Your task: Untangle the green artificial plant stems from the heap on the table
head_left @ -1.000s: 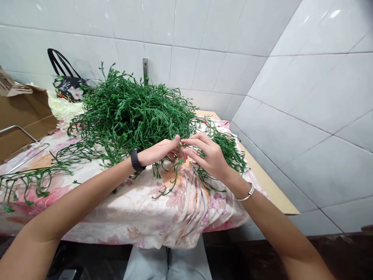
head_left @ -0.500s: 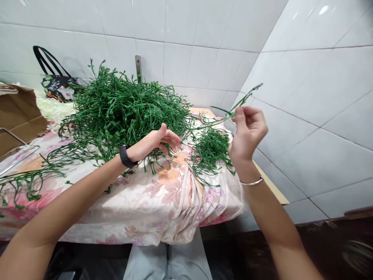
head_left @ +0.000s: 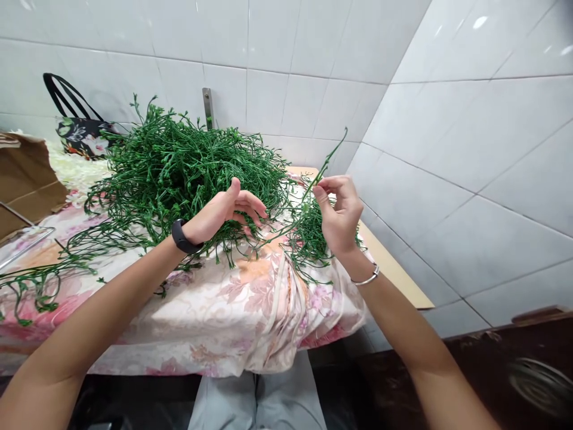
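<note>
Between the thumb and fingers of my right hand (head_left: 341,212) is a thin green artificial flower stem (head_left: 326,162), its tip slanting up and its lower end trailing left over the cloth. My left hand (head_left: 226,213) has its fingers stretched out and apart, with nothing in it, in front of the large heap of green artificial stems (head_left: 192,161). A smaller pile of green stems (head_left: 311,230) lies on the right, partly hidden behind my right hand.
A floral cloth (head_left: 192,316) covers the table. At the left are a brown cardboard piece (head_left: 27,179), a metal wire frame (head_left: 31,245), pale artificial flowers (head_left: 83,167) and a black floral bag (head_left: 83,134). White tiled walls (head_left: 313,48) stand behind and to the right.
My right hand has moved left and slightly down with the stem, now in front of the smaller pile. My left hand keeps its open pose near the heap; the view has shifted slightly.
</note>
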A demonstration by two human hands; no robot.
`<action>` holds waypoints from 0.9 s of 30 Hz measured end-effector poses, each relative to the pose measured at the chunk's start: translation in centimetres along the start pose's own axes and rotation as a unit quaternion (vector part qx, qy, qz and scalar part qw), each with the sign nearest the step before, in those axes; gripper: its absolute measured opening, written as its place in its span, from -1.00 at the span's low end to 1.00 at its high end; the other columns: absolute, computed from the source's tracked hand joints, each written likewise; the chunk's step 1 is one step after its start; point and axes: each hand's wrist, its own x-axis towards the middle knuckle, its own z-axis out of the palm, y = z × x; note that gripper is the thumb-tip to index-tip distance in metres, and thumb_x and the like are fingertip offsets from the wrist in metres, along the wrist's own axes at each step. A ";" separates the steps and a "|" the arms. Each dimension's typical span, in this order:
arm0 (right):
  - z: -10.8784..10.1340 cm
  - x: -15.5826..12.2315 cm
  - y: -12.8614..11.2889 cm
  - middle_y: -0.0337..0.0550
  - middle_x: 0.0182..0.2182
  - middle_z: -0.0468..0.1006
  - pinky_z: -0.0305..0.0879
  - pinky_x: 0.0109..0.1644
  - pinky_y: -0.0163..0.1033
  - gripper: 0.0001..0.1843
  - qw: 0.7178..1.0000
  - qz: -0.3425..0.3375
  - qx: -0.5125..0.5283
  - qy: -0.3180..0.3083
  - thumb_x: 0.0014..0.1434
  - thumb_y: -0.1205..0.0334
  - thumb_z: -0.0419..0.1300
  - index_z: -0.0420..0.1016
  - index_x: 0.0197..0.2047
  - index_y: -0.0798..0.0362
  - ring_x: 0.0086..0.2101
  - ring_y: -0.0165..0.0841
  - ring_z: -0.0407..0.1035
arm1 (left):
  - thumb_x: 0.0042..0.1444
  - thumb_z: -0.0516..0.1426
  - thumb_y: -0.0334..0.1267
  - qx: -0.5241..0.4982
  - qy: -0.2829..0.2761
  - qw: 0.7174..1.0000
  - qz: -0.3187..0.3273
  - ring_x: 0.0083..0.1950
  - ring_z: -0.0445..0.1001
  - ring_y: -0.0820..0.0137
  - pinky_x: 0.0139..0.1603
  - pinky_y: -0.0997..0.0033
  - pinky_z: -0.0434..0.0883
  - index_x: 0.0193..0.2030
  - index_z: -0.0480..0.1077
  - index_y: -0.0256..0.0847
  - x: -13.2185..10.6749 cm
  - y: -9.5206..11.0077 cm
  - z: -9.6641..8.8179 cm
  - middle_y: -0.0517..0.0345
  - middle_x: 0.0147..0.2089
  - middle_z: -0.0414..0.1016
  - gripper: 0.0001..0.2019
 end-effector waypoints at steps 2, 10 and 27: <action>0.0 0.0 0.0 -0.20 -0.36 0.34 0.28 -0.20 -0.28 -0.88 0.999 0.023 0.026 0.008 0.13 0.16 0.12 0.32 -0.33 0.02 -0.31 -0.44 0.28 | 0.03 -0.25 0.30 0.001 0.001 1.000 0.001 -0.27 0.47 0.31 -0.42 0.38 0.45 -0.29 0.41 -0.32 0.0 -0.1 0.0 -0.06 -0.26 0.46 -0.29; -2.0 3.9 2.8 -0.22 -0.47 0.33 0.25 -0.37 -0.33 -0.88 0.987 0.123 0.027 0.102 0.11 0.19 0.10 0.31 -0.38 0.06 -0.47 -0.49 0.26 | 0.04 -0.25 0.30 0.010 0.001 1.000 -0.002 -0.28 0.47 0.33 -0.40 0.40 0.44 -0.32 0.42 -0.32 0.0 0.0 0.1 -0.06 -0.28 0.46 -0.29; -2.0 13.1 18.5 0.07 -0.32 0.52 0.18 -0.23 -0.21 -0.77 0.860 0.204 -0.393 -0.255 -0.07 0.48 0.15 0.47 -0.27 0.16 -0.28 -0.23 0.35 | 0.09 -0.07 0.13 0.119 0.195 0.962 0.147 -0.20 0.41 0.38 -0.44 0.51 0.43 -0.33 0.42 -0.31 0.1 2.1 -3.0 -0.03 -0.21 0.42 -0.50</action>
